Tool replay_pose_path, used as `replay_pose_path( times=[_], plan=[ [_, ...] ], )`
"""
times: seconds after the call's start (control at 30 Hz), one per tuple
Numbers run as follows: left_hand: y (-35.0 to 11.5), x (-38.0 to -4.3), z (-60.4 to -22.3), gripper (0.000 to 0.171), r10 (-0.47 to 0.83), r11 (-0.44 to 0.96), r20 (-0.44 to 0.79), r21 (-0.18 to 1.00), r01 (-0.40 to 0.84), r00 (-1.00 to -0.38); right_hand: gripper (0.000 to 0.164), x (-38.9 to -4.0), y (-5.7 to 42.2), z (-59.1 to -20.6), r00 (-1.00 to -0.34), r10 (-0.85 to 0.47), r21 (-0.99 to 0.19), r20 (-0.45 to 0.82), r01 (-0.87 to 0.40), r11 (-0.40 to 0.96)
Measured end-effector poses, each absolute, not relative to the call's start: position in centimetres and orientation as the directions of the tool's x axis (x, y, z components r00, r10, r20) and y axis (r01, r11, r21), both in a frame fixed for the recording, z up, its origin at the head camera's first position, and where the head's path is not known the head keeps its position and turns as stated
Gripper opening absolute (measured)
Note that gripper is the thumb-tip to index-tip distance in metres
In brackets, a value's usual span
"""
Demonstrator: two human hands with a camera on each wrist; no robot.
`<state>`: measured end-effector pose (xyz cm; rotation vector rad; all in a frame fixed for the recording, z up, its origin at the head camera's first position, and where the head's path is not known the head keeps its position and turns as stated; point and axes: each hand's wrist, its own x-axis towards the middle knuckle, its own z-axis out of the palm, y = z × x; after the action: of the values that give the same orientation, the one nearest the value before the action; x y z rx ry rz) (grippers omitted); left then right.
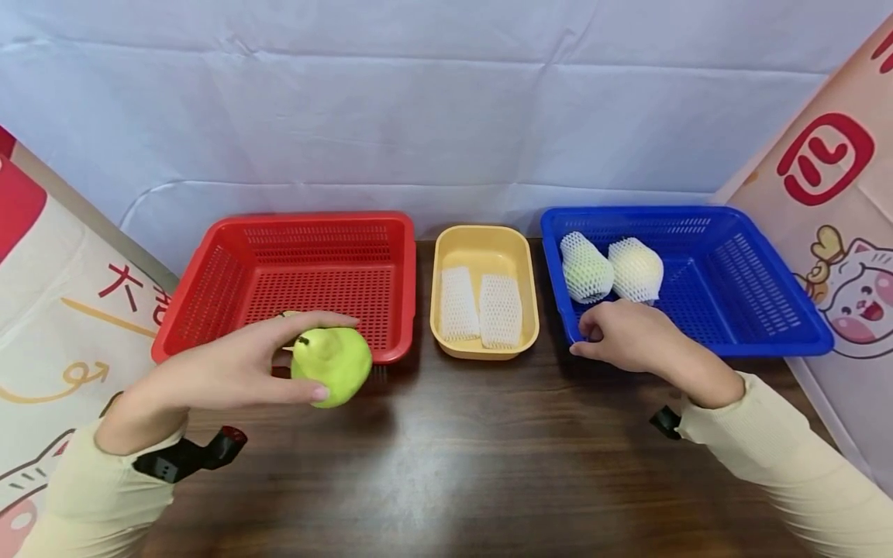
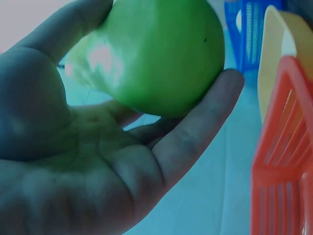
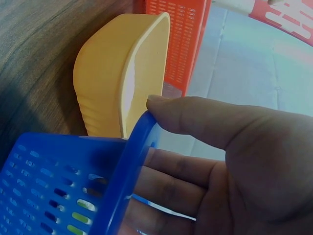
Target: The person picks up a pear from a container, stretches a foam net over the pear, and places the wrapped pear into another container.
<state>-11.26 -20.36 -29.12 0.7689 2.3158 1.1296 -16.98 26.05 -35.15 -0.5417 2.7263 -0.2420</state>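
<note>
"Two hands at work; which step is this?"

"I'd say fetching a pear [image 1: 333, 364]: the left hand [image 1: 240, 364] holds it in the air at the near edge of the red basket [image 1: 408, 294], fingers parted to the fruit's width, thumb on the near side."

"And the right hand [image 1: 631, 335]?"

"Palm down at the blue basket's [image 1: 711, 310] near left corner, thumb on the rim and fingers curled inside, gripping the edge. Two netted fruits [image 1: 586, 271] lie just beyond."

"What does the next move call for?"

"Probably carrying the pear inward and freeing the right hand for a foam net [image 1: 500, 310] from the yellow tray [image 1: 488, 246]."

"Another pear?"

"Perhaps; a bit of green [image 1: 289, 313] shows behind the left hand, mostly hidden"
</note>
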Motion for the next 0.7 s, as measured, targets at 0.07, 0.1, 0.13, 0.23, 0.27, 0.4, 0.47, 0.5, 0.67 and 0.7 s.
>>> replay_pose_path(
  times=[0.07, 0.1, 0.13, 0.23, 0.27, 0.4, 0.47, 0.5, 0.67, 0.7],
  plan=[
    [-19.5, -11.3, -29.5, 0.066, 0.66, 0.501, -0.148, 0.817, 0.284, -0.737, 0.024, -17.0, 26.0, -35.1, -0.866, -0.396, -0.232, -0.305, -0.336, 0.913],
    [-19.1, -11.3, -29.7, 0.067, 0.664, 0.495, -0.148, 0.822, 0.282, -0.733, 0.024, -16.9, 26.0, -35.1, -0.866, -0.396, -0.233, -0.306, -0.335, 0.913],
    [-18.6, -11.4, -29.9, 0.067, 0.666, 0.489, -0.148, 0.826, 0.279, -0.731, 0.024, -16.9, 26.0, -35.1, -0.866, -0.395, -0.233, -0.306, -0.335, 0.913],
    [-17.2, -11.6, -30.4, 0.07, 0.664, 0.483, -0.143, 0.831, 0.276, -0.734, 0.024, -16.9, 26.0, -35.1, -0.867, -0.393, -0.234, -0.306, -0.332, 0.914],
    [-16.8, -11.6, -30.6, 0.071, 0.662, 0.484, -0.14, 0.83, 0.277, -0.737, 0.024, -16.9, 26.0, -35.1, -0.867, -0.393, -0.234, -0.307, -0.331, 0.914],
    [-14.9, -11.8, -31.4, 0.072, 0.663, 0.481, -0.139, 0.832, 0.276, -0.736, 0.023, -16.9, 26.0, -35.1, -0.868, -0.392, -0.233, -0.305, -0.331, 0.914],
    [-14.0, -11.9, -31.9, 0.072, 0.672, 0.481, -0.126, 0.823, 0.301, -0.729, 0.023, -16.9, 26.0, -35.1, -0.868, -0.392, -0.232, -0.306, -0.331, 0.915],
    [-13.6, -11.9, -32.2, 0.072, 0.677, 0.478, -0.122, 0.823, 0.307, -0.726, 0.023, -16.9, 26.0, -35.1, -0.868, -0.392, -0.231, -0.306, -0.331, 0.915],
    [-11.5, -11.8, -33.9, 0.072, 0.71, 0.482, -0.078, 0.779, 0.401, -0.7, 0.024, -16.9, 25.9, -35.1, -0.869, -0.387, -0.229, -0.308, -0.328, 0.917],
    [-11.0, -11.7, -34.2, 0.071, 0.715, 0.479, -0.077, 0.778, 0.407, -0.695, 0.024, -16.9, 25.9, -35.1, -0.869, -0.388, -0.23, -0.308, -0.327, 0.916]
  ],
)
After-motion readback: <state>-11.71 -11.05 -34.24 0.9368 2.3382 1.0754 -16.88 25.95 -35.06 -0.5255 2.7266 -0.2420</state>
